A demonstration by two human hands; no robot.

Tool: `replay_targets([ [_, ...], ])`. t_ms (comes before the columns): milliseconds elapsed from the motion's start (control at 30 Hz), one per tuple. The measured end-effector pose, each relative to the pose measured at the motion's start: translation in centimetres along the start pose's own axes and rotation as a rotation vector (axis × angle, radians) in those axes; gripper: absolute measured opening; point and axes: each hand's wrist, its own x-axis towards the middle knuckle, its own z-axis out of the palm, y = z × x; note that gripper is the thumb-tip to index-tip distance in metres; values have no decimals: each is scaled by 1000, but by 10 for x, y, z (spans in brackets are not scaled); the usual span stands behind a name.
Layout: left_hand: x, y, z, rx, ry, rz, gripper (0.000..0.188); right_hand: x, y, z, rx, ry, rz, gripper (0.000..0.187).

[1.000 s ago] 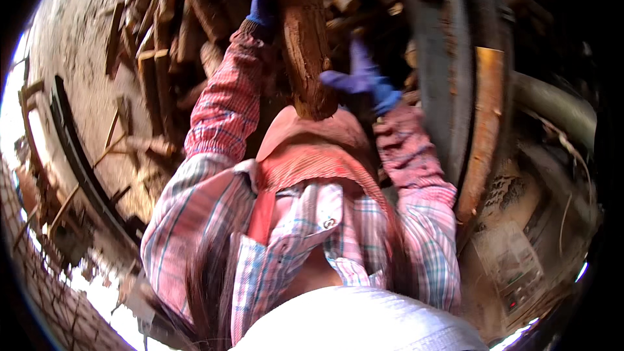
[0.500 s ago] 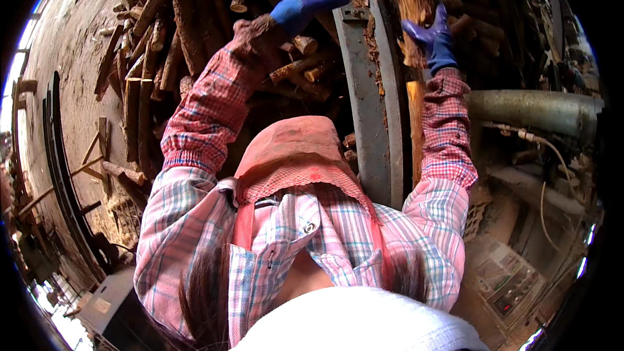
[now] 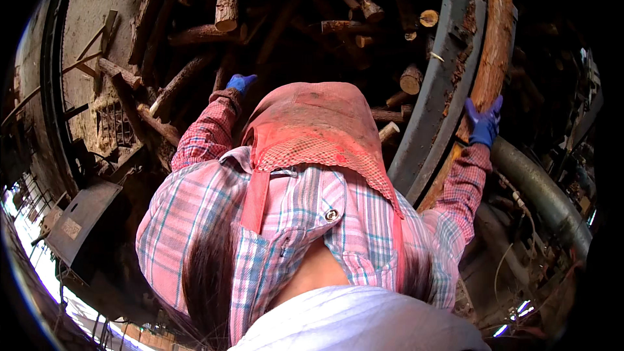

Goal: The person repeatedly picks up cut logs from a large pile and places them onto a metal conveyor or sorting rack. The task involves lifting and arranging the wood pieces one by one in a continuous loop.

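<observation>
My right hand [image 3: 484, 121], in a blue-purple glove, lies against the lower part of a reddish-brown log [image 3: 492, 52]. Its thumb and fingers are spread apart. The log lies lengthwise along a grey metal channel [image 3: 432, 101]. Below it, a second, lighter piece of wood [image 3: 448, 179] lies in line, partly covered by my right sleeve. On the other side, my left hand [image 3: 241, 83], also gloved, is low over the dark log pile beside my apron. Its fingers are small and partly hidden, and I see no log plainly in it.
Many cut logs [image 3: 226, 12] lie heaped ahead and to the left. A thick metal pipe [image 3: 546, 188] runs along the right, with a thin hose near it. A dark metal box [image 3: 83, 221] stands at the lower left. Black rails [image 3: 55, 84] edge the left wall.
My view has turned and dropped toward the pile. My left hand has come down from beside the metal channel to the logs at left. My right hand stays at the log on the channel.
</observation>
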Motion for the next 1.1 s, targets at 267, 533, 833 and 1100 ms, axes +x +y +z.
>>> replay_targets([
  [267,37,-14,-1,359,-232,46,48,-45,46,2,-83,122,-6,94],
  [533,98,143,-17,176,-285,-102,68,-100,-100,21,-122,89,-443,78],
  [833,298,238,41,547,34,236,65,-110,-92,30,-156,193,-358,75],
  [1100,424,269,80,713,232,487,34,-98,-74,40,-88,82,-266,70],
])
